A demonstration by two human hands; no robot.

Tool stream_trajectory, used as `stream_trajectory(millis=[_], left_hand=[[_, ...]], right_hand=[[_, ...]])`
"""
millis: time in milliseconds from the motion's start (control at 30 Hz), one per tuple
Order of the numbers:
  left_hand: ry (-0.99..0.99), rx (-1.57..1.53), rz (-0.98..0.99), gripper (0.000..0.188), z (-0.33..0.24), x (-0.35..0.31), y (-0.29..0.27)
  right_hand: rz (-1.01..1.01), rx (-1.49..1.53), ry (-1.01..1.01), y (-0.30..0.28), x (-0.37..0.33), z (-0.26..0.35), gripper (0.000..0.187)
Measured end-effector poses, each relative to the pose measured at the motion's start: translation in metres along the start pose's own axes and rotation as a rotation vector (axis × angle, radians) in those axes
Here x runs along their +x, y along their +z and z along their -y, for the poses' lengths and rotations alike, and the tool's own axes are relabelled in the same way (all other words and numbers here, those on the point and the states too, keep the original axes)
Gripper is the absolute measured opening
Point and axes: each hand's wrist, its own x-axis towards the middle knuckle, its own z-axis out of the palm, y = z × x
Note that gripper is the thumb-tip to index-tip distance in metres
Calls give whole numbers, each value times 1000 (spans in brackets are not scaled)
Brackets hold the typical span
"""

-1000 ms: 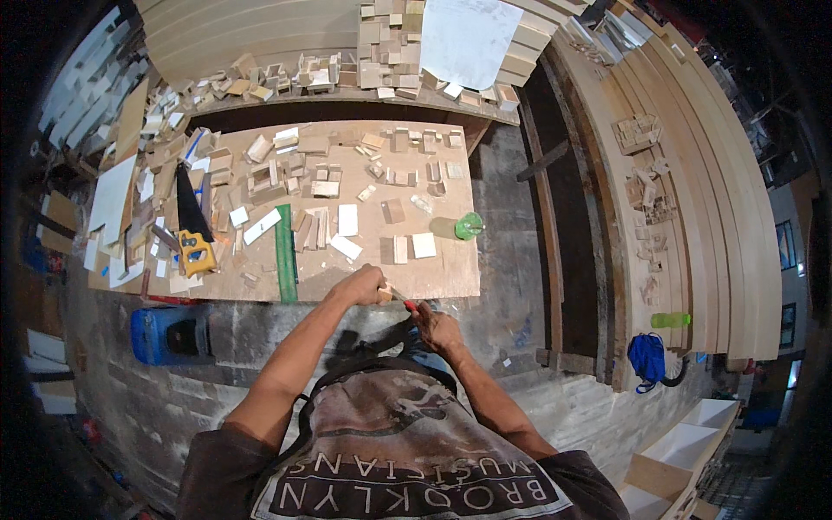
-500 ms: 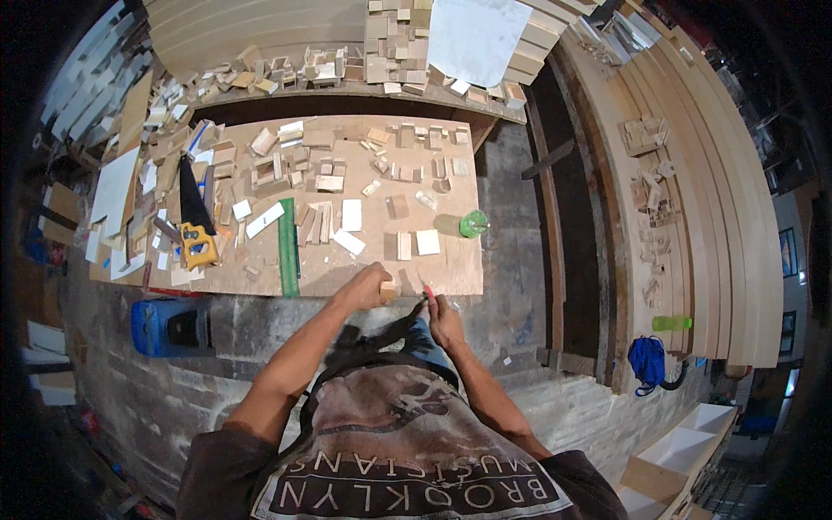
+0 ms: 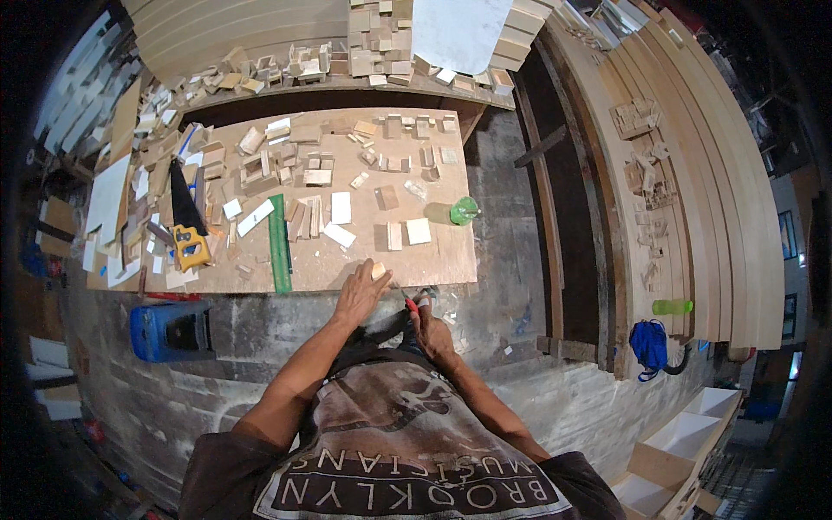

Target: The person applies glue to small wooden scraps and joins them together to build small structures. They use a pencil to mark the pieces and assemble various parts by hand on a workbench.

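Observation:
At the near edge of the wooden worktable (image 3: 338,268), my left hand (image 3: 357,293) is closed on a small pale wooden block (image 3: 378,271). Just to its right, my right hand (image 3: 431,331) grips a red-handled tool (image 3: 412,305) with a thin metal tip directed at the block; its exact kind is too small to tell. Beyond my hands stand a pale square wood piece (image 3: 419,230) and a narrower upright piece (image 3: 394,235). White rectangular pieces (image 3: 341,208) lie farther back.
A green ruler-like strip (image 3: 278,243) and a yellow-handled handsaw (image 3: 189,247) lie to the left. A green bottle (image 3: 464,211) stands near the right edge. Small wood pieces cover the far side. Below left is a blue plastic container (image 3: 171,331); long boards (image 3: 711,217) line the right.
My right hand has moved left and turned, bringing the red-handled tool closer to the block. My left fingers have shifted on the block. The whole view has shifted slightly.

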Motion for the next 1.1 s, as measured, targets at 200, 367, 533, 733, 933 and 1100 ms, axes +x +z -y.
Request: stream_trajectory(millis=[200,367,533,733,933,1100], left_hand=[[-121,-185,-71,67,0,3,2],[-162,-210,-35,68,-4,5,-4],[-177,-231,-46,65,-1,6,-1],[-208,-270,-32,63,-3,8,-7],[-121,-94,-4,63,-5,4,-9],[46,196,-40,54,1,-14,6]], right_hand=[[-45,-57,-105,6,5,5,30],[-14,-133,-124,6,14,8,31],[-35,-216,-80,10,13,14,30],[-50,-157,-68,31,13,-3,28],[-121,-72,81,12,6,13,29],[-169,22,76,5,17,13,33]])
